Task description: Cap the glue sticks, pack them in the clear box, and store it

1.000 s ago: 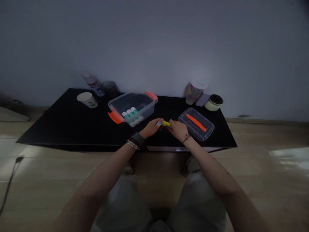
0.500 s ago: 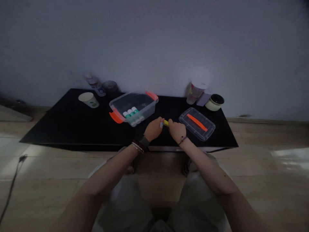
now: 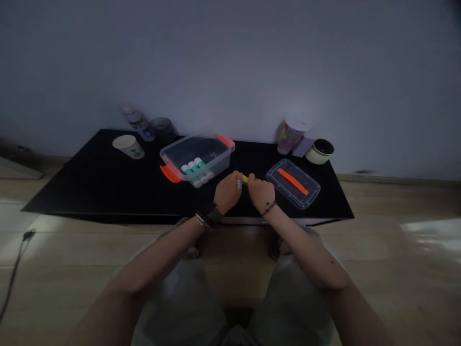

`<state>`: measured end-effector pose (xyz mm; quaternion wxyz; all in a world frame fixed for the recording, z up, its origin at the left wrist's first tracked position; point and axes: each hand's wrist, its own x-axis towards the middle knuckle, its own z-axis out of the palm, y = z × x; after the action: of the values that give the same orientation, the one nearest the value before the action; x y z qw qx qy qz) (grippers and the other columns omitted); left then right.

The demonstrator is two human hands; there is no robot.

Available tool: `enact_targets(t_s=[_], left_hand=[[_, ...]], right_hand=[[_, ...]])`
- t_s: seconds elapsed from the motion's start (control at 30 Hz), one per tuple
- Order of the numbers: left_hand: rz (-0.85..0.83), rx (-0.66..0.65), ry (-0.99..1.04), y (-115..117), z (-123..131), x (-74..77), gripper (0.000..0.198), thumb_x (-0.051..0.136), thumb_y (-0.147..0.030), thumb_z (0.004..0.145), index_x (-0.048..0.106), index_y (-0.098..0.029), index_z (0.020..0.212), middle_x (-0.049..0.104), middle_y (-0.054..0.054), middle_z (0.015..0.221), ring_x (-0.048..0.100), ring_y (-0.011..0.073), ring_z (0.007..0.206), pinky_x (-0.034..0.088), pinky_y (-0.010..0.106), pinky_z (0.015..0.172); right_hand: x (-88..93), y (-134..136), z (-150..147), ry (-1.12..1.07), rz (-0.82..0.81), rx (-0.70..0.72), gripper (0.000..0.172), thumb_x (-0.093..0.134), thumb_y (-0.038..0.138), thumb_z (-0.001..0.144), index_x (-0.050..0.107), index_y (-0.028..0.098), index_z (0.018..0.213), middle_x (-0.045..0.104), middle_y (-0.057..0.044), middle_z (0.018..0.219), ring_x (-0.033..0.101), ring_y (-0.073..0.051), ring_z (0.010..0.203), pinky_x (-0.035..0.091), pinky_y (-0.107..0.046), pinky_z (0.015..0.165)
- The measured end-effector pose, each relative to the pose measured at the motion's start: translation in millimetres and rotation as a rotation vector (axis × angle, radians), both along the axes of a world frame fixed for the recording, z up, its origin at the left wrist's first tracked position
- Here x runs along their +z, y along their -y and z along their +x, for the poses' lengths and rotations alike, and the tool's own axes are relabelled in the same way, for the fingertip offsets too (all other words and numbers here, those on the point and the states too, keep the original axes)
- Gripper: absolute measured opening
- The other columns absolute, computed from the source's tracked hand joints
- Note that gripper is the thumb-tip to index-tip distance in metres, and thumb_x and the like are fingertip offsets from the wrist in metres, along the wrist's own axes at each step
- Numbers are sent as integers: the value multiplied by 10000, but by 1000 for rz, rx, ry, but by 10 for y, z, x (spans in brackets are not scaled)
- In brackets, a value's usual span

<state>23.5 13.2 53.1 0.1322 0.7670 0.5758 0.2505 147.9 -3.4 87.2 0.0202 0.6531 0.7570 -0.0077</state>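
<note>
Over the front of the black table, my left hand (image 3: 228, 193) and my right hand (image 3: 261, 195) are close together, one at each end of a small white-and-yellow tube (image 3: 245, 179). The fingers of both hands are closed around it and hide most of it, so its exact kind is unclear. To the left of my hands stands a clear plastic box (image 3: 225, 162) with orange handles, its top uncovered. Several white tubes with green labels (image 3: 195, 166) lie side by side inside. Right of my right hand lies a clear lid (image 3: 309, 198) with an orange handle (image 3: 293, 181).
A paper cup (image 3: 127, 145), a spray bottle (image 3: 139, 124) and a dark glass jar (image 3: 161, 129) stand at the back left. A clear patterned cup (image 3: 288, 137), a purple box (image 3: 303, 146) and a cream pot (image 3: 319, 153) stand at the back right, near the wall.
Less of the yellow part shows between my hands, and my right hand has shifted slightly left. The whole view has moved a little; the things on the table keep their places.
</note>
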Motion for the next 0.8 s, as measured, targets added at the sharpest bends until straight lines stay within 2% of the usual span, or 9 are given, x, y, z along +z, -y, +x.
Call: enact_targets(t_s=[0.13,0.27,0.4,0.5,0.63,0.8], left_hand=[[-13,-11,74,25,-16,-5,347,213,-333,1047,484,-212,867,595,80,804,589,214,760,404,322,678],[-63,-9,190,49,-13,99,333,228,-349,1046,464,-217,852,573,63,798,572,211,751,391,320,685],[-117,-12,310,30,-11,193,317,262,-383,1040,460,-224,849,561,42,810,563,206,762,387,314,703],[-151,-64,379,-17,-24,185,298,278,-358,1029,448,-224,825,550,28,789,542,191,743,392,307,708],[-115,-135,434,-68,-68,143,300,279,-345,1024,454,-215,817,549,20,789,519,172,746,407,299,720],[-110,-153,452,-83,-114,101,329,295,-387,1016,436,-217,773,513,11,742,481,163,699,400,297,679]], right_hand=[[23,-8,-5,-2,-27,1,298,263,161,1031,553,136,1099,733,-199,923,746,-269,871,531,-320,703],[63,-19,27,0,-23,15,215,358,232,1030,526,162,1145,738,-177,945,740,-262,884,527,-306,720],[95,9,32,-9,1,-39,204,431,303,1016,502,180,1163,737,-162,959,735,-257,884,522,-295,728],[85,50,13,-17,-12,-74,208,420,303,1018,505,172,1156,733,-163,952,732,-265,893,520,-302,734],[70,81,-19,-61,-58,-93,247,421,343,1015,517,175,1168,725,-163,981,724,-272,916,520,-321,751],[65,31,-10,-220,-124,-91,284,495,410,979,593,181,1116,720,-143,1007,710,-282,947,502,-326,769]])
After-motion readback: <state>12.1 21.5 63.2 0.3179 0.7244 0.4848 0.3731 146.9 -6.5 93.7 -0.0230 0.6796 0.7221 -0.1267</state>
